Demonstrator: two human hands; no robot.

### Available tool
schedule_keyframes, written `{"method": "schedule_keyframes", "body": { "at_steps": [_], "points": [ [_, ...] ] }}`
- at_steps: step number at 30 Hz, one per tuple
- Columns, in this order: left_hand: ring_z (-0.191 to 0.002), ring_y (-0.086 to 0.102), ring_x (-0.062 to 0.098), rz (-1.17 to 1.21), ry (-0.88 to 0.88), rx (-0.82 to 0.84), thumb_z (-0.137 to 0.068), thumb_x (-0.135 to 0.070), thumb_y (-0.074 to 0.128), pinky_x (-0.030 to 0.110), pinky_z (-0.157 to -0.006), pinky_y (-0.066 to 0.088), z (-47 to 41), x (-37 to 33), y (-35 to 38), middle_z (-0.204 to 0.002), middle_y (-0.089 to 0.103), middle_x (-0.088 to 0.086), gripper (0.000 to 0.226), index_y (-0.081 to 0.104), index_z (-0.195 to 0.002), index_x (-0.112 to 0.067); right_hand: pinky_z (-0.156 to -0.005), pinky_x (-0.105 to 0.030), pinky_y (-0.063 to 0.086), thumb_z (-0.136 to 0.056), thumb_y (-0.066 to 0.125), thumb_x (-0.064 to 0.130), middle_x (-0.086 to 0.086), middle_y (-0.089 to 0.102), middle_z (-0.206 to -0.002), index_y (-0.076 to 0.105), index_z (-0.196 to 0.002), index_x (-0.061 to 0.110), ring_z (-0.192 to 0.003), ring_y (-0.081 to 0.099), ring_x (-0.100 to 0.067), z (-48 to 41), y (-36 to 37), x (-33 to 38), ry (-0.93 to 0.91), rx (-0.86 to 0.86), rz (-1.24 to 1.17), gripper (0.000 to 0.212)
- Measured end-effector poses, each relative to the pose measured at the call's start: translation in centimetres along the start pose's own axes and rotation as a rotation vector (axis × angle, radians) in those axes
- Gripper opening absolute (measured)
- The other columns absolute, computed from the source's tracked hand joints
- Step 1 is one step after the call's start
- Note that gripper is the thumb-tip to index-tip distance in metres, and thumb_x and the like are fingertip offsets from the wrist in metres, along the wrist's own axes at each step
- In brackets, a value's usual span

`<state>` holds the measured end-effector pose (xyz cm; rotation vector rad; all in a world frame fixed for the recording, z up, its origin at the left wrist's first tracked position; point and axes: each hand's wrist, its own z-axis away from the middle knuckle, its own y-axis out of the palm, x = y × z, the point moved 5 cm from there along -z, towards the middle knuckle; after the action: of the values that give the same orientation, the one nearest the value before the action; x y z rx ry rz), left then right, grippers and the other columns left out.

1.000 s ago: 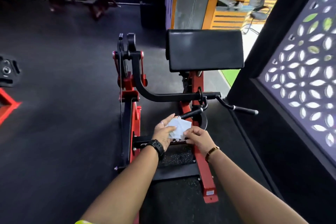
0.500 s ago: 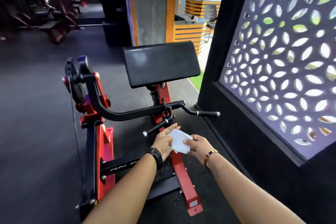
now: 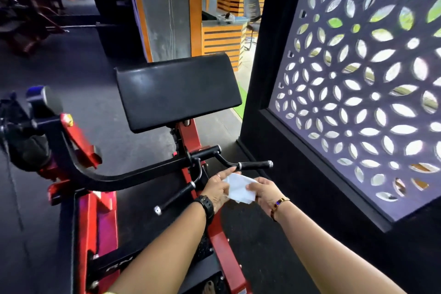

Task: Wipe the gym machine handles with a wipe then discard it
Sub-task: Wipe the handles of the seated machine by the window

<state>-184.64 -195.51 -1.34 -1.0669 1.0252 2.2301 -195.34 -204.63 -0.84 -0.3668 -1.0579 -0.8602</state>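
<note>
White paper wipe [image 3: 239,190] at centre; red steel machine frame [image 3: 191,136]; black padded rest [image 3: 179,90] above; purple panel with petal-shaped cutouts [image 3: 403,205] at right.

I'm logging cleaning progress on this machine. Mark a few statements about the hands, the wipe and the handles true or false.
1. The left hand and right hand both hold the white wipe. True.
2. The wipe is wrapped round the right handle. False: it is in the hands, not round the handle.
3. A black watch sits on the left wrist. True.
4. The machine's pad is red. False: the pad is black; the frame is red.
</note>
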Motion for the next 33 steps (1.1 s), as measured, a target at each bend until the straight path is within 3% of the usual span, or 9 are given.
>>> {"method": "schedule_keyframes", "body": {
  "at_steps": [3, 7, 15, 19, 21, 23, 26, 30, 33],
  "points": [
    [-0.073, 0.064, 0.017, -0.042, -0.078, 0.005, -0.082, 0.022, 0.027, 0.026, -0.056, 0.054, -4.5, -0.3, 0.0, -0.093, 0.066, 0.009, 0.055, 0.054, -0.123, -0.004, -0.052, -0.03, 0.045, -0.081, 0.044, -0.014, -0.016, 0.053, -0.069, 0.044, -0.068, 0.006, -0.057, 0.053, -0.026, -4.7, -0.9, 1.5, 0.049, -0.051, -0.033, 0.024],
    [-0.055, 0.064, 0.007, -0.064, -0.127, -0.012, -0.084, 0.022, 0.026, 0.02, -0.05, 0.053, -10.0, -0.1, 0.7, -0.088, 0.065, 0.009, 0.055, 0.053, -0.126, -0.001, -0.058, -0.031, 0.048, -0.08, 0.039, -0.011, -0.018, 0.059, -0.077, 0.052, -0.079, 0.002, -0.068, 0.058, -0.029, -9.5, -2.4, 2.2, 0.098, -0.088, -0.121, 0.019],
    [-0.077, 0.059, 0.01, -0.118, -0.235, -0.03, -0.078, 0.023, 0.027, 0.022, -0.068, 0.052, -16.9, 2.9, 2.5, -0.094, 0.063, 0.004, 0.063, 0.054, -0.125, -0.009, -0.048, -0.032, 0.048, -0.078, 0.039, 0.0, -0.025, 0.054, -0.098, 0.048, -0.117, -0.013, -0.071, 0.056, -0.033, -15.3, -7.0, 0.0, 0.245, -0.168, -0.25, 0.042],
    [-0.075, 0.061, 0.007, -0.151, -0.22, -0.102, -0.077, 0.024, 0.027, 0.02, -0.062, 0.049, -20.9, 4.4, 2.2, -0.099, 0.067, -0.003, 0.06, 0.056, -0.121, -0.006, -0.055, -0.033, 0.052, -0.079, 0.041, 0.002, -0.025, 0.058, -0.099, 0.05, -0.112, -0.011, -0.073, 0.061, -0.033, -18.8, -8.6, -1.9, 0.324, -0.113, -0.385, 0.036],
    [-0.084, 0.064, 0.017, -0.207, -0.167, -0.155, -0.08, 0.025, 0.032, 0.027, -0.071, 0.049, -22.7, 4.9, 1.5, -0.105, 0.069, 0.006, 0.054, 0.059, -0.117, -0.004, -0.056, -0.033, 0.054, -0.074, 0.049, -0.002, -0.029, 0.056, -0.105, 0.049, -0.115, -0.009, -0.074, 0.063, -0.031, -20.5, -9.0, -2.6, 0.31, -0.087, -0.427, 0.042],
    [-0.11, 0.06, 0.027, -0.417, -0.063, -0.205, -0.083, 0.02, 0.039, 0.029, -0.094, 0.044, -24.4, 4.7, 0.8, -0.118, 0.063, 0.008, 0.049, 0.061, -0.116, -0.009, -0.057, -0.031, 0.053, -0.067, 0.053, -0.005, -0.032, 0.055, -0.106, 0.049, -0.116, -0.014, -0.073, 0.063, -0.03, -22.4, -9.4, -3.0, 0.268, -0.058, -0.407, 0.05],
    [-0.138, 0.034, 0.015, -1.104, 0.139, -0.182, -0.087, 0.003, 0.044, 0.016, -0.11, 0.016, -26.4, 3.7, 0.3, -0.144, 0.043, -0.001, 0.057, 0.043, -0.14, -0.015, -0.055, -0.031, 0.055, -0.065, 0.059, -0.009, -0.028, 0.061, -0.097, 0.05, -0.118, -0.012, -0.072, 0.066, -0.028, -24.4, -9.8, -2.9, 0.248, 0.036, -0.387, 0.054],
    [-0.146, -0.004, 0.013, -1.799, 0.119, -0.086, -0.098, -0.037, 0.038, 0.037, -0.116, -0.004, -29.9, 5.3, -0.4, -0.159, 0.001, -0.005, 0.067, 0.002, -0.152, -0.021, -0.061, -0.028, 0.056, -0.084, 0.044, -0.015, -0.019, 0.065, -0.105, 0.056, -0.122, 0.005, -0.078, 0.066, -0.023, -27.0, -10.6, -2.5, 0.211, -0.065, -0.274, 0.045],
    [-0.146, -0.008, 0.014, -1.925, 0.027, -0.068, -0.095, -0.049, 0.039, 0.043, -0.116, -0.006, -31.6, 6.7, -1.1, -0.16, -0.004, -0.005, 0.076, -0.003, -0.151, -0.02, -0.096, -0.027, 0.041, -0.087, 0.04, 0.002, -0.002, 0.057, -0.13, 0.053, -0.132, 0.027, -0.104, 0.058, -0.006, -29.7, -11.3, -0.9, -0.054, -0.183, 0.217, 0.053]
  ]
}}
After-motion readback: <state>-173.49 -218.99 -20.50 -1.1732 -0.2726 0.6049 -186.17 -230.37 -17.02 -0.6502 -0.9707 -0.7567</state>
